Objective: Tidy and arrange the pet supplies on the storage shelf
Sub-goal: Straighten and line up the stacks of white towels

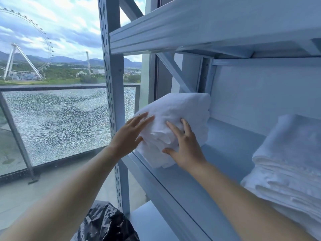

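At shelf (225, 141) left end, pressing folded towel (180, 110) with left hand (129, 136) and right hand (185, 150) flat, fingers straight; next, likely squaring it inward.

Bright window daylight, slight wide-angle distortion

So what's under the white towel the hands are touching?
The white towel rests on the pale blue shelf board. The left hand and right hand lie flat against it. The patch right beneath is covered, so it cannot be seen.
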The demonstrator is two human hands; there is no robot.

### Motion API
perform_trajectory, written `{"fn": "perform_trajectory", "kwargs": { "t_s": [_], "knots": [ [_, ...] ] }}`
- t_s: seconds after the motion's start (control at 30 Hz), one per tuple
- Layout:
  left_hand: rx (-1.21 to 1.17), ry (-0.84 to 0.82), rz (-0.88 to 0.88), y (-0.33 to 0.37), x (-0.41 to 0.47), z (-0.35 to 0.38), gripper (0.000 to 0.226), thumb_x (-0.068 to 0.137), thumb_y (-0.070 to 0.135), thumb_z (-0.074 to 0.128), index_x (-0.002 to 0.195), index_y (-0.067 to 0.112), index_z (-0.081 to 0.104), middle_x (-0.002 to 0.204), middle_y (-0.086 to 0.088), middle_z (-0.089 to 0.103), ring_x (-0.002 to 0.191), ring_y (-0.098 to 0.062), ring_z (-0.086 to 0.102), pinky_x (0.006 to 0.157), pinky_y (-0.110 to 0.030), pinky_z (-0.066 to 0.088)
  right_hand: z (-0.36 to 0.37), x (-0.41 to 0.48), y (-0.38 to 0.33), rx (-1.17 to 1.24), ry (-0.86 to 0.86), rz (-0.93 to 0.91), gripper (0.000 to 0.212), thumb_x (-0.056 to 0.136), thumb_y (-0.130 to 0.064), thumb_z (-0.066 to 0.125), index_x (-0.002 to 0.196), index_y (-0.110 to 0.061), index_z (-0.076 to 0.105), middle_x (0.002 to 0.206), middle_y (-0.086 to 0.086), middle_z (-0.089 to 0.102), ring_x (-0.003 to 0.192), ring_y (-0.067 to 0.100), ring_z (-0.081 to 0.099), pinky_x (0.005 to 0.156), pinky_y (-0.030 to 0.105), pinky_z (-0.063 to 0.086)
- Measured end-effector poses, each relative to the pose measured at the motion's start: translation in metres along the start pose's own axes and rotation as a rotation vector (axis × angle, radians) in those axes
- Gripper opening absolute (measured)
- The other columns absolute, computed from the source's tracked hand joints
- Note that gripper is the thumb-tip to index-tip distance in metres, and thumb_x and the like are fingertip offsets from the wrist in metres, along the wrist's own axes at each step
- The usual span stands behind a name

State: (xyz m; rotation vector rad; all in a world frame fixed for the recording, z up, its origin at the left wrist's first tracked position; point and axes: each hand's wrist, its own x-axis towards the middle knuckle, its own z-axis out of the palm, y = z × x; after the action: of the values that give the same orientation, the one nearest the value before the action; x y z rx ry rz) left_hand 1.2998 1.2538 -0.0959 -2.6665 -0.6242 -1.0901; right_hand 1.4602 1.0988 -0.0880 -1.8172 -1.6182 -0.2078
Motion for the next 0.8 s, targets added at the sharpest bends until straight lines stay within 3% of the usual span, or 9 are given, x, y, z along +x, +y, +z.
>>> {"fn": "perform_trajectory", "kwargs": {
  "t_s": [0.27, 0.4, 0.63, 0.8],
  "knots": [
    [-0.086, -0.06, -0.06, 0.003, 0.001, -0.006, 0.081, 0.077, 0.012, 0.072, 0.143, 0.03, 0.029, 0.152, 0.005, 0.026, 0.134, -0.024, 0.034, 0.096, -0.041, 0.043, 0.0, 0.001, -0.002, -0.078, -0.036, 0.012, 0.083, 0.079, -0.039, 0.07, 0.143, -0.043, 0.018, 0.156, 0.003, -0.002, 0.135, 0.03, 0.024, 0.1, 0.039, 0.038],
    [-0.187, -0.059, -0.108, 0.016, -0.004, -0.021, 0.065, 0.082, 0.012, 0.066, 0.137, 0.031, 0.037, 0.148, 0.007, 0.032, 0.132, -0.02, 0.037, 0.102, -0.038, 0.038, -0.014, -0.006, -0.004, -0.115, -0.081, 0.032, 0.08, 0.081, -0.044, 0.065, 0.143, -0.046, 0.014, 0.156, -0.001, -0.003, 0.135, 0.026, 0.028, 0.092, 0.04, 0.046],
    [-0.229, -0.049, -0.114, 0.065, -0.012, -0.053, 0.059, 0.082, 0.02, 0.066, 0.133, 0.036, 0.041, 0.14, 0.011, 0.043, 0.119, -0.009, 0.045, 0.093, -0.022, 0.035, -0.054, -0.03, -0.015, -0.15, -0.068, -0.008, 0.073, 0.084, -0.03, 0.066, 0.145, -0.031, 0.025, 0.154, 0.003, 0.014, 0.137, 0.024, 0.028, 0.1, 0.036, 0.039],
    [-0.277, -0.045, -0.075, 0.116, -0.004, -0.073, 0.051, 0.076, 0.004, 0.062, 0.121, 0.027, 0.055, 0.132, 0.008, 0.05, 0.12, -0.009, 0.046, 0.088, -0.009, 0.026, -0.109, -0.055, -0.028, -0.194, -0.048, -0.084, 0.071, 0.085, -0.029, 0.065, 0.145, -0.025, 0.028, 0.153, 0.003, 0.02, 0.137, 0.023, 0.029, 0.105, 0.034, 0.034]
  ]
}}
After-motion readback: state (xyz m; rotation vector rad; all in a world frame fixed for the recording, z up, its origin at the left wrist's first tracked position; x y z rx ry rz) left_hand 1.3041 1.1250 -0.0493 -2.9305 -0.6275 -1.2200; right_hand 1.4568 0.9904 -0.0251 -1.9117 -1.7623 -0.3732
